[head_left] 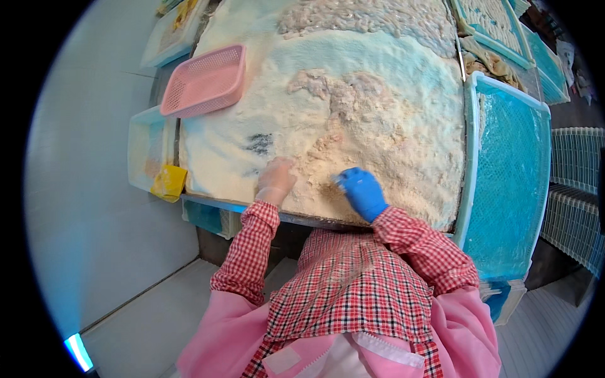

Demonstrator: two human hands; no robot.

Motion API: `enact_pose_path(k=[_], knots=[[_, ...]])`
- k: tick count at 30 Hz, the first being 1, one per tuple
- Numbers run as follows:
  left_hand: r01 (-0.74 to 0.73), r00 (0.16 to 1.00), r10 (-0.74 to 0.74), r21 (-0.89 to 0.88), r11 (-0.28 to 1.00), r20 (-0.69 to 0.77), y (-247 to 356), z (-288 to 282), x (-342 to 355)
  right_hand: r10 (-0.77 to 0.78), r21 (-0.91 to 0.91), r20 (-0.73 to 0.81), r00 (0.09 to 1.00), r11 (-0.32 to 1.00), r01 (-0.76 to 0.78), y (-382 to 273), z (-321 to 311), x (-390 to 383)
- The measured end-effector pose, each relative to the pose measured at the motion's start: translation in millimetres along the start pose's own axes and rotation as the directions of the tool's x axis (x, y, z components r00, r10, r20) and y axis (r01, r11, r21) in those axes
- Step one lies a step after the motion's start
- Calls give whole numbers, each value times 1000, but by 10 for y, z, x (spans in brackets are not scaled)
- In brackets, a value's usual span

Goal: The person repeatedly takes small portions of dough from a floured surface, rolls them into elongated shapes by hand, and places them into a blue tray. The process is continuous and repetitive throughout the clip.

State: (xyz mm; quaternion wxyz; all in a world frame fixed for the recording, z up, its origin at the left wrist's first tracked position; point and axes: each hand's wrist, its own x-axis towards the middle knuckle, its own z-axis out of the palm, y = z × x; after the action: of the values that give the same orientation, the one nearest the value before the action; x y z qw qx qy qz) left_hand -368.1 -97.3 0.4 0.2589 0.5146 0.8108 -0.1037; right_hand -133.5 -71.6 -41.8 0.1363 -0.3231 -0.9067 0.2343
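My left hand (276, 179), in what looks like a thin clear glove, is low over the near edge of the powder-covered table. Its fingers curl inward at the edge of a heap of pale flour-like powder (403, 164). My right hand (362, 192) wears a blue glove with powder on the fingertips; its fingers are closed beside the same heap. Whatever either hand may hold is too small or hidden to name. Farther up the heap lie soft, pinkish raw pieces (362, 88), partly coated in powder. More wet, glossy pinkish pieces (372, 17) spread across the far end.
A pink perforated basket (205, 82) sits at the table's left edge. Left of it are a white tray (142, 148) and a yellow cloth-like item (169, 183). Along the right side stands a white-rimmed tray with blue mesh (510, 183), with a brownish cloth (491, 63) beyond it.
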Motion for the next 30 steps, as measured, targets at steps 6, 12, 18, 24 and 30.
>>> enact_pose_path(k=[6,12,18,24,30], knots=[[-287,903,238,-92,953,-357,-48,427,287,-2,-49,247,969,999,15,-177,270,78],[-77,997,80,-586,806,-21,140,63,71,641,861,143,754,296,-415,217,-10,-243],[-449,892,440,-85,889,-107,99,74,-107,700,957,291,652,-205,-207,410,-393,-369],[-497,817,473,15,868,-331,262,484,-163,648,956,292,703,-223,-192,208,-301,-456],[-101,993,40,-636,765,-110,127,258,-48,736,967,103,670,84,-241,85,-116,-513]])
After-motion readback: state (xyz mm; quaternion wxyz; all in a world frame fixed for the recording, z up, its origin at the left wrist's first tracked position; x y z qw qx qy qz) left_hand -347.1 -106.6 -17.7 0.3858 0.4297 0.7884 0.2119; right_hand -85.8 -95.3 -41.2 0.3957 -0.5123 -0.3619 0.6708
